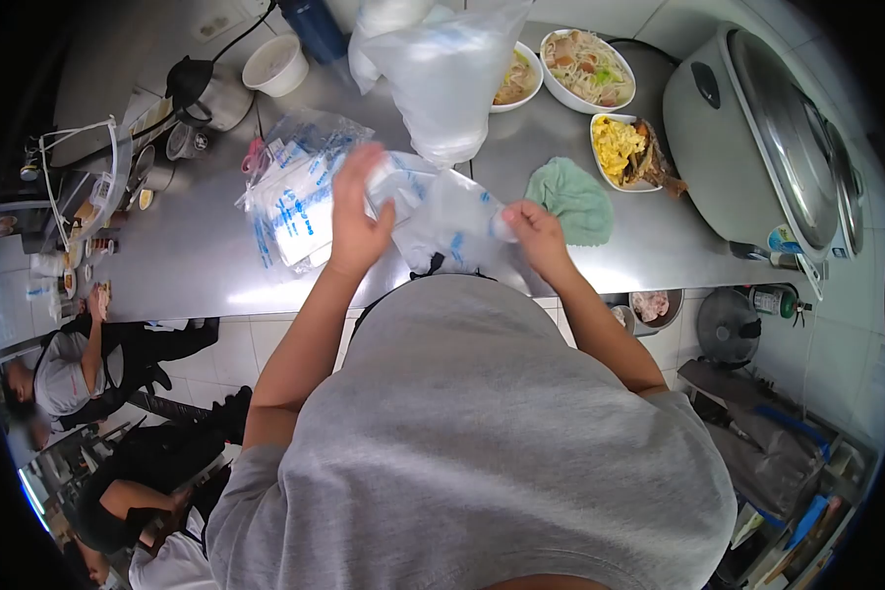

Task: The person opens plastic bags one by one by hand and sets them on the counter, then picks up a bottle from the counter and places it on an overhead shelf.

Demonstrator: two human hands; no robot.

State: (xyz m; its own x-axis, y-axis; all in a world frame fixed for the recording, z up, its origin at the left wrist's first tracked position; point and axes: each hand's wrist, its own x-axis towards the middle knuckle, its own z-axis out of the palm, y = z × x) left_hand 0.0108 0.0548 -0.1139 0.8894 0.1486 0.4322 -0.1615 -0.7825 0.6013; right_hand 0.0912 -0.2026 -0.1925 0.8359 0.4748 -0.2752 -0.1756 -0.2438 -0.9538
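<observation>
A clear plastic bag with blue print lies spread over the counter's front edge, close to my body. My right hand pinches its right side between thumb and fingers. Over the bag's left side is my left hand, its fingers raised, apart from the thumb and a little blurred, with nothing in its grasp. Just left of it is a pile of flat printed plastic bags. Behind the hands stands a large stuffed translucent bag. A green cloth lies right of my right hand.
Bowls of food and a dish with egg stand at the back right, beside a large cooker. A kettle and white tub are back left. Two other people are at the lower left.
</observation>
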